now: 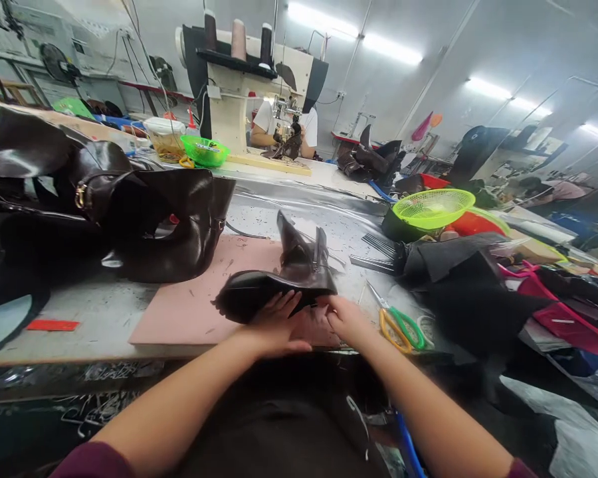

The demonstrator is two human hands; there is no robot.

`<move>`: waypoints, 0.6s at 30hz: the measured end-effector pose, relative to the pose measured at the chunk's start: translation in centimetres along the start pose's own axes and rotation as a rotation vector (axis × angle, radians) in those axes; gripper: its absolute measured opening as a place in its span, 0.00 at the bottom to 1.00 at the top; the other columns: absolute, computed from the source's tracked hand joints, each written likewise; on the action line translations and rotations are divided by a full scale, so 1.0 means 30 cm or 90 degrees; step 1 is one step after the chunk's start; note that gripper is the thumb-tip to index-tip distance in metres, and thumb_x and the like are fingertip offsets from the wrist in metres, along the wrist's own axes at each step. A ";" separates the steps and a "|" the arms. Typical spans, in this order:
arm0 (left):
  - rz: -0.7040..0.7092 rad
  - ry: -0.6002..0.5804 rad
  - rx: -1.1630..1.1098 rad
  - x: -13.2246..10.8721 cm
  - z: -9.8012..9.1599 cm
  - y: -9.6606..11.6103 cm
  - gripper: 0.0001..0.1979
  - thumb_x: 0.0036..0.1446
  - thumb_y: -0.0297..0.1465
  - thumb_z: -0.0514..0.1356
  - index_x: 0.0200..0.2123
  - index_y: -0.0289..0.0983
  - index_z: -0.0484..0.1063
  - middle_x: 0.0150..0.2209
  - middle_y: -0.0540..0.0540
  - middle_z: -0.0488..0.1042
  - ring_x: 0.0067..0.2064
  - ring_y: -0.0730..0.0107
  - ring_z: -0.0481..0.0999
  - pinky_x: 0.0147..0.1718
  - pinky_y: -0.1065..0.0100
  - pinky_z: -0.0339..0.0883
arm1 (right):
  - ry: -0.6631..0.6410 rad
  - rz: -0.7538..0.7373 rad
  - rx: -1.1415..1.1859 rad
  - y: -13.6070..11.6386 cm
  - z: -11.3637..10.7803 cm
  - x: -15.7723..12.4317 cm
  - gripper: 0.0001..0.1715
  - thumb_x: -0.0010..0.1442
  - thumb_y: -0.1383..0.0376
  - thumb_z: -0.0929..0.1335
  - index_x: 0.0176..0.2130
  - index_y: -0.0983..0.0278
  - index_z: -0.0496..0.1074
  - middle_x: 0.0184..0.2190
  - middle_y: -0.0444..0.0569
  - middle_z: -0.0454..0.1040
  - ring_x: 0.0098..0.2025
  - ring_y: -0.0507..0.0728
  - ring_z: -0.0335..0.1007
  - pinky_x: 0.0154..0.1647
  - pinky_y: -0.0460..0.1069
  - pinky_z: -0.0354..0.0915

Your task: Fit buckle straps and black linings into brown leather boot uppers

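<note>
Resting on boot (292,273), left hand (275,325) spread; right hand (346,320) at its edge, grip unclear; scissors (389,309) near board (177,317).

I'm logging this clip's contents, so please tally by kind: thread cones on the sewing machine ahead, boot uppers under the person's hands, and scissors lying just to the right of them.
Thread cones: 3
Dark brown boot upper: 1
Scissors with one orange and one green handle: 1 pair
Total: 5
</note>
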State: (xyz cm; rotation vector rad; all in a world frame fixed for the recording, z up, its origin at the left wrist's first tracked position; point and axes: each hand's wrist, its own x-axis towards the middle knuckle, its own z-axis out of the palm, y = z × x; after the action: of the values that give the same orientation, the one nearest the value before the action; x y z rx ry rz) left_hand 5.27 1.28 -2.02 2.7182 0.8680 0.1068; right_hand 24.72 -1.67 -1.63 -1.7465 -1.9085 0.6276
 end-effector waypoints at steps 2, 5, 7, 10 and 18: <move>0.052 0.005 -0.015 -0.072 0.002 0.013 0.36 0.49 0.52 0.54 0.56 0.37 0.59 0.59 0.35 0.57 0.61 0.46 0.52 0.56 0.49 0.48 | 0.039 0.006 0.082 -0.031 0.058 0.024 0.32 0.48 0.74 0.57 0.54 0.66 0.62 0.52 0.54 0.67 0.51 0.57 0.65 0.51 0.54 0.62; 0.104 0.141 -0.053 -0.164 -0.059 0.013 0.24 0.52 0.45 0.56 0.50 0.42 0.66 0.47 0.44 0.73 0.51 0.58 0.68 0.51 0.58 0.58 | 0.065 0.029 0.299 -0.093 0.145 0.061 0.37 0.49 0.71 0.58 0.59 0.65 0.52 0.57 0.54 0.60 0.56 0.57 0.61 0.52 0.54 0.62; 0.017 0.355 -0.020 -0.193 -0.139 -0.018 0.17 0.54 0.39 0.56 0.47 0.42 0.68 0.44 0.45 0.74 0.49 0.61 0.70 0.50 0.62 0.59 | 0.092 0.055 0.533 -0.148 0.182 0.089 0.37 0.47 0.68 0.62 0.58 0.62 0.54 0.57 0.52 0.61 0.57 0.59 0.58 0.55 0.55 0.59; -0.217 0.526 0.025 -0.179 -0.248 -0.100 0.22 0.49 0.36 0.60 0.48 0.37 0.66 0.50 0.39 0.69 0.54 0.53 0.65 0.53 0.55 0.56 | 0.153 0.004 0.766 -0.239 0.190 0.142 0.38 0.43 0.65 0.67 0.55 0.60 0.57 0.55 0.49 0.63 0.58 0.59 0.56 0.59 0.55 0.52; -0.364 0.250 -0.482 -0.057 -0.036 0.005 0.17 0.58 0.28 0.44 0.50 0.34 0.61 0.35 0.43 0.76 0.34 0.66 0.76 0.33 0.65 0.70 | 0.160 -0.130 0.104 -0.347 0.050 0.191 0.42 0.46 0.59 0.69 0.57 0.66 0.55 0.58 0.59 0.57 0.60 0.65 0.49 0.59 0.59 0.48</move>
State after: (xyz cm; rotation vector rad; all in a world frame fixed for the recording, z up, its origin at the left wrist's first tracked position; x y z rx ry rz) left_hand 3.79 0.43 -0.90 1.7040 1.3369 0.6995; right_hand 15.24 3.14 3.90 -1.4342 -1.7786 0.4517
